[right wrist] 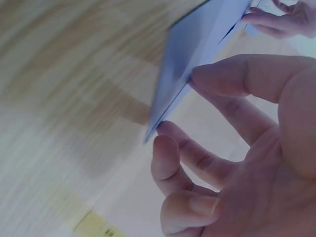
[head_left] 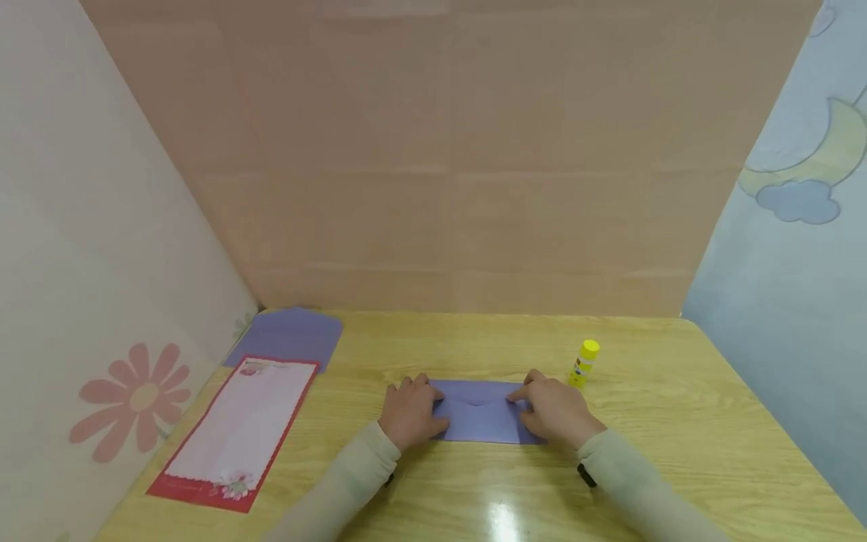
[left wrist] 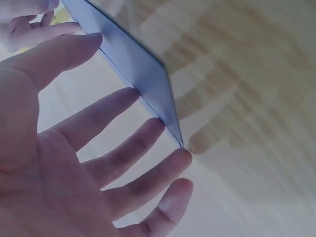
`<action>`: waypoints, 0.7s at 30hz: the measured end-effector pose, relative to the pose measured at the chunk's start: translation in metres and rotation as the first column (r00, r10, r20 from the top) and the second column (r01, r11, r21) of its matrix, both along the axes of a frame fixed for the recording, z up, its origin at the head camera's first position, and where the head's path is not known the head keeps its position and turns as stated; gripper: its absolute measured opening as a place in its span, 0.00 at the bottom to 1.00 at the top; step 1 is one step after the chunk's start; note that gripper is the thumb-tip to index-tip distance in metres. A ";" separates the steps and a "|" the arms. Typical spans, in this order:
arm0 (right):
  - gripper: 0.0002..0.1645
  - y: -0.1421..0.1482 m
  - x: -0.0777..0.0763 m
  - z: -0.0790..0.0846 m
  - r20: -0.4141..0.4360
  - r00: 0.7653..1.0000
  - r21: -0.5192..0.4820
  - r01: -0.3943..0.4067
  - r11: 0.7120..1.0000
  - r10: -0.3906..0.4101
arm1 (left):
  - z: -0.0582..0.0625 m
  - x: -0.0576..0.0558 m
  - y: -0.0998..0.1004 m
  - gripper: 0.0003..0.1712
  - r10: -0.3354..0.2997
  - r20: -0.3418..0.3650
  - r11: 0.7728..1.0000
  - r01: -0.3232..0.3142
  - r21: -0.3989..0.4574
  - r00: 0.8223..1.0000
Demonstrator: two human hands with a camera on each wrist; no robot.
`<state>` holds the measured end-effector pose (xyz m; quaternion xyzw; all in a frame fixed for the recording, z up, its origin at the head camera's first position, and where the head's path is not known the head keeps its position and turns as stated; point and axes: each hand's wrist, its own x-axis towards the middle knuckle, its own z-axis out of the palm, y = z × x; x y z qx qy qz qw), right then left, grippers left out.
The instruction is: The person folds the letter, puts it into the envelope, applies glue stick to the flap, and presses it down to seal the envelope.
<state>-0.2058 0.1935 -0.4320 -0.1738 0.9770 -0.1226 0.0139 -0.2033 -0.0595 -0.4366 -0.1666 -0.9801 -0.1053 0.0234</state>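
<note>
A purple envelope lies on the wooden table in front of me, its flap folded over on the upper side. My left hand is at its left end, thumb and index finger resting on the paper. In the left wrist view the fairly straight fingers touch along the envelope's edge. At the right end, my right hand touches the envelope with thumb and index finger set apart. The right wrist view shows its remaining fingers bent loosely, one tip at the envelope's corner.
A yellow glue stick stands upright just beyond my right hand. To the left lie a red-bordered sheet of letter paper and another purple envelope, partly overlapped by the sheet. A brown-covered wall rises behind the table.
</note>
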 end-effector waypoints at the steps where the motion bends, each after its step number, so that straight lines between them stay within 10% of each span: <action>1: 0.21 0.002 0.000 0.000 0.003 1.000 0.003 0.004 1.000 -0.004 | 0.000 0.000 -0.001 0.22 0.002 0.000 1.000 -0.002 -0.004 1.000; 21: 0.21 0.019 -0.002 -0.006 0.010 0.998 0.041 0.058 0.998 -0.058 | -0.009 0.005 -0.012 0.33 0.048 -0.112 0.994 -0.059 -0.095 0.993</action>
